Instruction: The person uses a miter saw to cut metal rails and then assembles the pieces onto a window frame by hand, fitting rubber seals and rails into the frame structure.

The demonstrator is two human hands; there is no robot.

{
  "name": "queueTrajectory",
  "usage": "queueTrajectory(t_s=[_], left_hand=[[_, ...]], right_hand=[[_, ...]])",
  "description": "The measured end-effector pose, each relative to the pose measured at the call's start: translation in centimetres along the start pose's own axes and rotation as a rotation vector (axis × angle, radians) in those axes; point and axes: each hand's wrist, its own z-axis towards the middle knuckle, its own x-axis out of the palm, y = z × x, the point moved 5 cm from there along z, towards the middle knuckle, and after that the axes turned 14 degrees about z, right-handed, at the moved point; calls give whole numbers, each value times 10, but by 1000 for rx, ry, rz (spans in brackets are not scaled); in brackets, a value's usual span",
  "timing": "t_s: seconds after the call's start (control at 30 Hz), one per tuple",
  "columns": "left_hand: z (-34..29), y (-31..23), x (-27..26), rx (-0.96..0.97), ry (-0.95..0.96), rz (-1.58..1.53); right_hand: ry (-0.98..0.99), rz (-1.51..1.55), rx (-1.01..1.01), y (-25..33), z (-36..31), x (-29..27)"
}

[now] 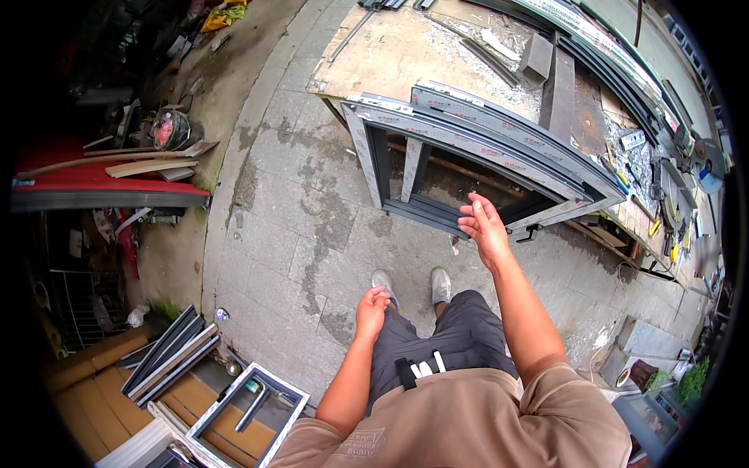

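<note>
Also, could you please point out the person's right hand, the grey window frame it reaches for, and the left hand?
right hand [484, 226], head view, on the back of the hand.
grey window frame [376, 160], head view, on its left upright bar.
left hand [371, 306], head view, on the knuckles.

I stand on grey stone paving [296, 234], stained dark in patches. A stack of grey metal window frames [468, 148] stands on it, leaning against my plywood workbench [406, 54]. On the bench lie metal shavings [460, 43], a dark block [537, 58] and long metal bars [616, 70].
</note>
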Motion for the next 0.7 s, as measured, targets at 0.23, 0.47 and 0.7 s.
queueTrajectory(t_s=[0.23, 0.47, 0.7], left_hand=[[17, -95, 15, 221, 218, 236], [48, -290, -3, 620, 256, 482], [75, -354, 3, 793, 355, 612]], right_hand=[[-87, 120, -98, 49, -2, 2], [-344, 119, 60, -57, -38, -29], [-375, 26, 301, -230, -121, 22]])
